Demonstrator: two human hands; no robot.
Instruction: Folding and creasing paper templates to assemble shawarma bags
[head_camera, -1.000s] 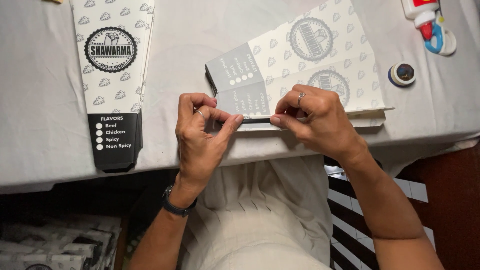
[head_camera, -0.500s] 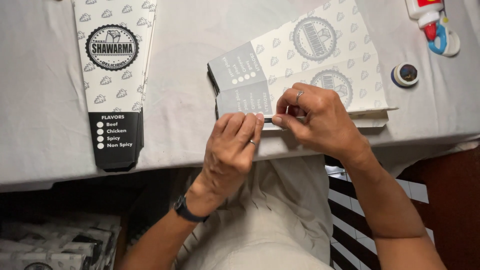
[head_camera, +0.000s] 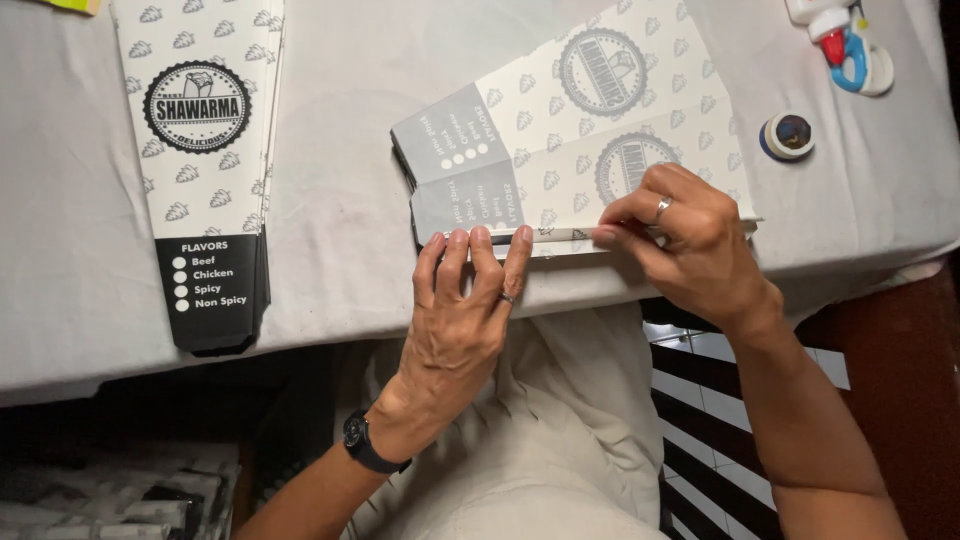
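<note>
Both hands (head_camera: 462, 300) (head_camera: 690, 235) — on folded carton (head_camera: 560, 150)

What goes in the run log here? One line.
left hand: fingertips pressing flap edge | right hand: pinching same edge | item: flat printed carton | surface: white table

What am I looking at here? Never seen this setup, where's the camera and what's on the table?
No machine: a person works with bare hands, filmed by a camera on their head looking down. The left hand presses its fingertips on the folded edge of a flat printed carton; the right hand pinches that same edge. On the grey tablecloth also lie a stack of flat cartons, a small round pot and a glue bottle.
</note>
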